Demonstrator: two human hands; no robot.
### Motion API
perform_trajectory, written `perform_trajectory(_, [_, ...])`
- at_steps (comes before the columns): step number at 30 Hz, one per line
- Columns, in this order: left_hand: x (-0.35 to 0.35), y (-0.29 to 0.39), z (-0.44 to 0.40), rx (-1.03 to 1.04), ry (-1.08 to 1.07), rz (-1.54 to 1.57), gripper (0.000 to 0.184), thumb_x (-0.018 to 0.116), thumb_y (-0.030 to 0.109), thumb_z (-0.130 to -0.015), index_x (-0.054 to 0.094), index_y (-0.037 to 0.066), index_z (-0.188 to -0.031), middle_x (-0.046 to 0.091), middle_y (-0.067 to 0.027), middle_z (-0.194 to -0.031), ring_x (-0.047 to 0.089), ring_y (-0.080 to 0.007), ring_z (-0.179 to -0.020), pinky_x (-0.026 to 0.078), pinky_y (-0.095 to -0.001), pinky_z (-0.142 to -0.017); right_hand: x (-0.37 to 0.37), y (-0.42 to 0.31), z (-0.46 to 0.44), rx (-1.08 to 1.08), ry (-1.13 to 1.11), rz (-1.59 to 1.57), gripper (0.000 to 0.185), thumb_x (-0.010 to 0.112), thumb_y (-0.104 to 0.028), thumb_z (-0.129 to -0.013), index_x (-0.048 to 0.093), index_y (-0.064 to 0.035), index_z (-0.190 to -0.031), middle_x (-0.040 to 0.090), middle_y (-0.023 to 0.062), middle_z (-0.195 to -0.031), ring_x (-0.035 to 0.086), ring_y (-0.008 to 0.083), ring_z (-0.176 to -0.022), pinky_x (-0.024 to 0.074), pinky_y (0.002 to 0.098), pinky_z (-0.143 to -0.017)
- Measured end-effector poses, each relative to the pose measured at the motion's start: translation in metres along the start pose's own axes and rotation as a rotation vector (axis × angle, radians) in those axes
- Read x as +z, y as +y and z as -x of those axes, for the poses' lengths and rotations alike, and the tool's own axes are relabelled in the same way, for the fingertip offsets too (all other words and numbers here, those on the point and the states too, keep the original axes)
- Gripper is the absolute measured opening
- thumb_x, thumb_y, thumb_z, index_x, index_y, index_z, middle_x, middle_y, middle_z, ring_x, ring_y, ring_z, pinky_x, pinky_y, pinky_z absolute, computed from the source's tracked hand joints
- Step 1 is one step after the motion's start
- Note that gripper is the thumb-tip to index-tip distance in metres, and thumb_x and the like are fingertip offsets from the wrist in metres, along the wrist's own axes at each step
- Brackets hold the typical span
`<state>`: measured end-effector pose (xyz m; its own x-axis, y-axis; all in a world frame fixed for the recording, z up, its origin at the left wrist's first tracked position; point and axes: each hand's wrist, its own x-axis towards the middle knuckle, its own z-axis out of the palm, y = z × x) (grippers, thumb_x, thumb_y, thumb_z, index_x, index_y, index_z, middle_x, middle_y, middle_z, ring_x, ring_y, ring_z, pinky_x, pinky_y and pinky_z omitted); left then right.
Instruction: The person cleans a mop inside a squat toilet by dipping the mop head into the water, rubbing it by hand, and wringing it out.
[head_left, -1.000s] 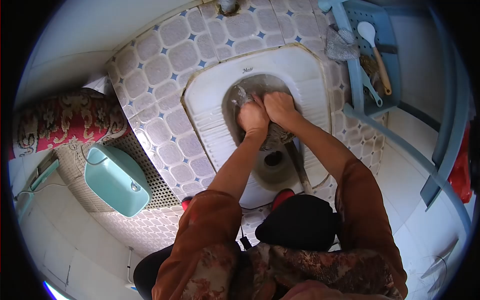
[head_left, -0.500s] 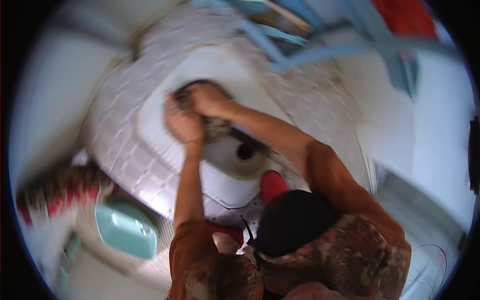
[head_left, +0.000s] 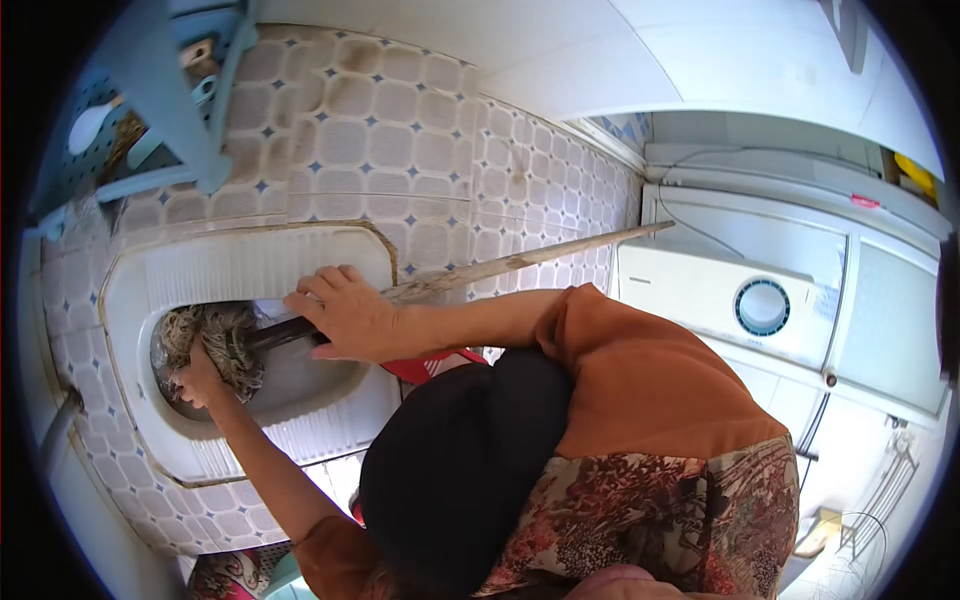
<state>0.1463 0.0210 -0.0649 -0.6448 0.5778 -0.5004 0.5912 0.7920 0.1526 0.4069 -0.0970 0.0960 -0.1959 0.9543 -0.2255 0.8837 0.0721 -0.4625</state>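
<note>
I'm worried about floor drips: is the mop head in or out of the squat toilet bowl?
In: the mop head lies within the squat toilet bowl, the left hand at its strands.

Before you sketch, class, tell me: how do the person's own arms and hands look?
The left hand and right hand are gloveless; no watch shows on either wrist. The plain, rust-orange fabric right sleeve ends near the elbow with a bunched edge, leaving the forearm bare. The matching left sleeve shows only partly.

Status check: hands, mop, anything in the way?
Left hand on mop head, right hand on mop handle. Mop head down in squat toilet. Mop handle slants over floor tiles. No obstruction seen at hands; blue rack stands apart.
</note>
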Motion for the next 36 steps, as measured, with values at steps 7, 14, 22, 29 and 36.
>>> perform_trajectory(7, [0.007, -0.003, -0.028, 0.061, 0.028, -0.227, 0.101, 0.07, 0.068, -0.068, 0.053, -0.007, -0.134, 0.046, -0.032, -0.139, 0.048, -0.042, -0.126, 0.04, -0.0474, -0.102, 0.01, 0.047, 0.053, 0.128, -0.173, 0.117, 0.053, 0.076, -0.029, -0.076, 0.056, -0.0055, -0.119, 0.058, 0.0133, -0.109, 0.054, 0.031, -0.108, 0.0432, 0.044, -0.091])
perform_trajectory(14, [0.032, -0.068, -0.089, 0.491, 0.0, -0.296, 0.079, 0.055, 0.073, -0.083, 0.073, -0.002, -0.102, 0.071, -0.0243, -0.09, 0.07, -0.0346, -0.084, 0.053, -0.0467, -0.076, 0.04, 0.078, 0.045, 0.058, -0.213, 0.166, 0.023, 0.064, -0.014, -0.081, 0.062, -0.0039, -0.101, 0.063, 0.016, -0.1, 0.059, 0.0326, -0.1, 0.0494, 0.0438, -0.086])
perform_trajectory(22, [0.006, -0.051, -0.023, 0.147, 0.022, 0.118, 0.058, 0.047, 0.052, -0.095, 0.073, 0.0, -0.103, 0.071, -0.0254, -0.097, 0.071, -0.0387, -0.092, 0.055, -0.0464, -0.084, 0.023, 0.08, 0.041, -0.071, -0.064, 0.001, 0.028, 0.062, -0.006, -0.077, 0.057, -0.0034, -0.105, 0.06, 0.0173, -0.101, 0.057, 0.0377, -0.1, 0.0477, 0.048, -0.09])
perform_trajectory(29, [-0.013, -0.037, 0.047, -0.174, -0.12, 1.346, 0.099, 0.069, 0.04, -0.08, 0.021, -0.003, -0.155, 0.041, -0.0238, -0.148, 0.046, -0.0353, -0.131, 0.037, -0.0395, -0.109, 0.01, 0.064, 0.038, -0.097, -0.048, -0.019, 0.052, 0.067, -0.004, -0.074, 0.055, -0.0072, -0.124, 0.059, 0.0137, -0.111, 0.055, 0.036, -0.105, 0.0484, 0.0449, -0.091])
perform_trajectory(36, [-0.036, -0.002, 0.135, -0.73, -0.446, 1.55, 0.108, 0.064, 0.073, -0.076, 0.022, 0.016, -0.157, 0.037, -0.0175, -0.154, 0.035, -0.0381, -0.14, 0.024, -0.0655, -0.112, 0.024, 0.066, 0.027, -0.295, -0.051, -0.022, 0.065, 0.067, -0.002, -0.076, 0.048, -0.0034, -0.137, 0.059, 0.0158, -0.119, 0.053, 0.0361, -0.106, 0.0462, 0.043, -0.094])
